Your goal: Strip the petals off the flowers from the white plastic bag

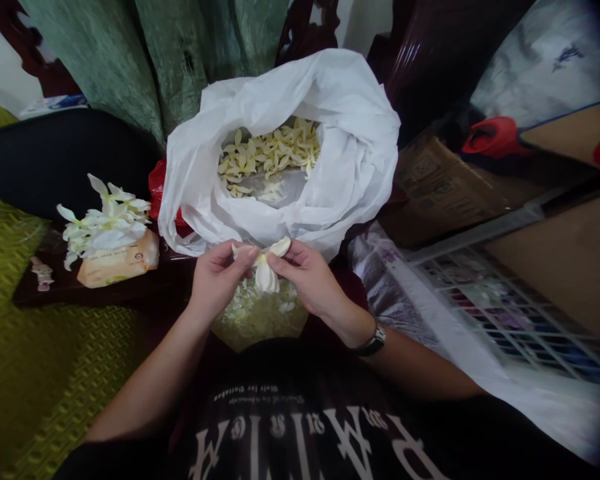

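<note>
Head view | left hand point(220, 277) and right hand point(307, 275) each pinch a white flower point(267, 277), likely to keep it steady | flower above petal tub point(253, 333) | white bag point(370, 147) beyond, mouth wide, perhaps for easy reaching

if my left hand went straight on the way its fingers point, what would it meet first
The left hand would first meet the white flower it already pinches; just past that, probably the right hand on the flower's other side, though depth is hard to judge from one view.
</note>
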A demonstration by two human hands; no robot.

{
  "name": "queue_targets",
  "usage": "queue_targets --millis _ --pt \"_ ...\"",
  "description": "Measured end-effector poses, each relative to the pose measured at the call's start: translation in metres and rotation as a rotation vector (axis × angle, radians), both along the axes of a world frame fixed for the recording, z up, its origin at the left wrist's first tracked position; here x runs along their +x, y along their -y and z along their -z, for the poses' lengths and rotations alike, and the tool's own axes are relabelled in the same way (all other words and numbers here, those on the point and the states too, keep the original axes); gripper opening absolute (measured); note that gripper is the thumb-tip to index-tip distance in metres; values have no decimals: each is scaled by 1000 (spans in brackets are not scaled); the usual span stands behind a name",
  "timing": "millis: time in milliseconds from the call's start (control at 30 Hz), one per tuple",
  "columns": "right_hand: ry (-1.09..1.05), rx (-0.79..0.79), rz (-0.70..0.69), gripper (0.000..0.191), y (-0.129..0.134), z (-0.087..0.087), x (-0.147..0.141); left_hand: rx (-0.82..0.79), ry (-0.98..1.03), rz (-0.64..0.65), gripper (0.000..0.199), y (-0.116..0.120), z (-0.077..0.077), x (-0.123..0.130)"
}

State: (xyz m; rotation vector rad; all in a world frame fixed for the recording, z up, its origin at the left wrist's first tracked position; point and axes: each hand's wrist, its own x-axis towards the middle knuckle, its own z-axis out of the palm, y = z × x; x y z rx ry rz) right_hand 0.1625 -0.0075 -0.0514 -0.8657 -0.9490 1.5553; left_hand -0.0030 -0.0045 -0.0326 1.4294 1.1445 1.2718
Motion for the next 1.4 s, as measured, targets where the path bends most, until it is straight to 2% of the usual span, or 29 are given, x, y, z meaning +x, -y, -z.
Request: queue_targets --millis 233,333,467,633,700,900,1167,1267,1400 --pt "69 16 -2 28 -2 6 9 -36 82 -160 28 -2 2 4" --pt "17 -24 -41 28 -1 4 11 -9 63 -116 23 -5 5 -1" --pt "-49 -69 -82 34 2 -1 10 133 -58 -22 18 -6 6 -6" --pt "-63 -149 -168 49 7 -5 7 251 -230 -34 22 -3 4 -2" --pt "-37 -134 -197 48 8 -5 6 227 -239 -36 24 -1 3 0" --pt "-14 -89 -139 34 7 -1 4 65 -118 -62 33 3 6 6" --pt "4 -170 -95 36 6 10 15 116 -26 -196 35 -5 6 -2" --pt "36 -191 -65 33 6 11 23 89 1 -182 30 -9 4 -10" --pt "95 -184 -47 30 6 10 30 18 34 -98 22 -10 4 -17"
